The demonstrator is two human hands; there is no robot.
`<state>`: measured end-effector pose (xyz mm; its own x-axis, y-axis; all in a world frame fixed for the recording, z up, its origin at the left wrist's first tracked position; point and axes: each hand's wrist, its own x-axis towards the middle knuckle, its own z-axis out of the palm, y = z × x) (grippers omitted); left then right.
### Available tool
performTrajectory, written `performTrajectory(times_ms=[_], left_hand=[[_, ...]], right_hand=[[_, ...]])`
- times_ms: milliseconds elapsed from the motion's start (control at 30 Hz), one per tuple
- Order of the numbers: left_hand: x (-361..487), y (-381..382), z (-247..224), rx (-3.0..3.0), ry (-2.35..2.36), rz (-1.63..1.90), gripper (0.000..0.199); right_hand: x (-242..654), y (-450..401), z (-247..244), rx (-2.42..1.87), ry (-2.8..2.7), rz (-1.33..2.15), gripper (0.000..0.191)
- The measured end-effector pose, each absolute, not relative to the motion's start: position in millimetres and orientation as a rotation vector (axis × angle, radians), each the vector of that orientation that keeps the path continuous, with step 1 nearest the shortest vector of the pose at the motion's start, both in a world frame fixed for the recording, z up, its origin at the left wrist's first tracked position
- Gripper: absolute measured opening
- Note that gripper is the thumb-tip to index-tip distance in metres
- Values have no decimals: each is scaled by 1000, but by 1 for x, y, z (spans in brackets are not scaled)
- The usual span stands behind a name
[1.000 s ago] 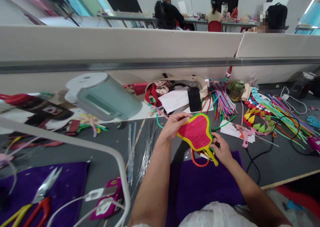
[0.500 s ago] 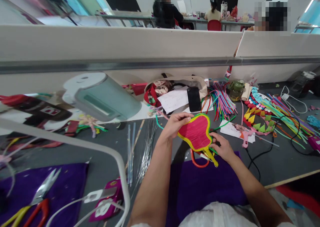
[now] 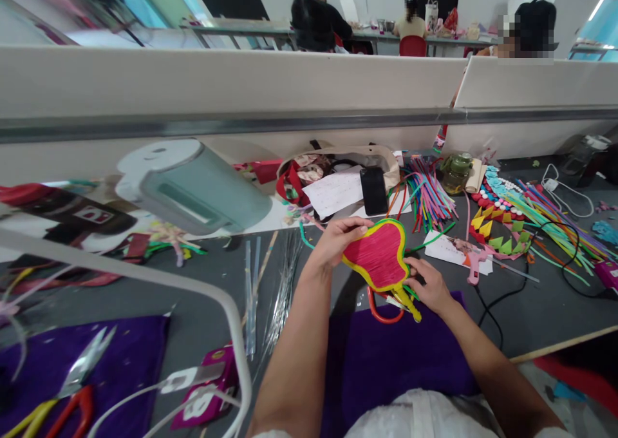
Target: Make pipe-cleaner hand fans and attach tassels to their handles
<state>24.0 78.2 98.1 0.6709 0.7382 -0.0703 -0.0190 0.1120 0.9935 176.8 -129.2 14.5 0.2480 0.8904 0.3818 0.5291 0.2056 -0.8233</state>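
A small hand fan (image 3: 376, 255) with a deep pink middle, a yellow border and a yellow twisted handle is held up over the purple cloth (image 3: 405, 354). Green trim runs along its top and right edge. My left hand (image 3: 338, 239) is closed on the fan's upper left edge, thumb on top. At the right edge, my right hand (image 3: 427, 283) pinches a green pipe cleaner (image 3: 437, 239) against the border; its free end sticks out to the upper right. The red handle loop (image 3: 383, 319) of a tool shows below the fan, the rest hidden.
A pink glue gun (image 3: 476, 265) with a black cord lies right, beside bundled pipe cleaners (image 3: 429, 190). Behind are a phone (image 3: 374, 191) and a pitcher (image 3: 203, 187). Left are scissors (image 3: 82, 380) and a white tubular frame (image 3: 236, 322). People sit beyond the partition (image 3: 232, 84).
Both hands and the fan stay almost exactly where they were. The view has shifted very slightly.
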Motion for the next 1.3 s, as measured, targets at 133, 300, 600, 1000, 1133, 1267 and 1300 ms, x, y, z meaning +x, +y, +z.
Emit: performTrajectory(times_ms=[133,300,600,1000,1133,1267,1300], left_hand=[[24,78,99,1376,660,608,27],[23,78,99,1360,668,605,30],[23,79,97,1337,660,595,29],[26,86,85,1302,652,560,32],[25,89,82,1263,647,553,34],[29,92,84,1250,651,549,34],[31,93,87,1253,651,551,35]], right_hand=[[177,-129,14,-1454,-1417,442,40],[178,-129,13,-1437,-1414,445,39],[181,-129,15,-1438,-1423,482,40],[181,-123,7,-1457,-1371,516,41],[183,-124,5,-1455,-1322,557,41],[185,-125,13,-1425,-1260,626,42],[185,-125,16,-1414,-1245,643,43]])
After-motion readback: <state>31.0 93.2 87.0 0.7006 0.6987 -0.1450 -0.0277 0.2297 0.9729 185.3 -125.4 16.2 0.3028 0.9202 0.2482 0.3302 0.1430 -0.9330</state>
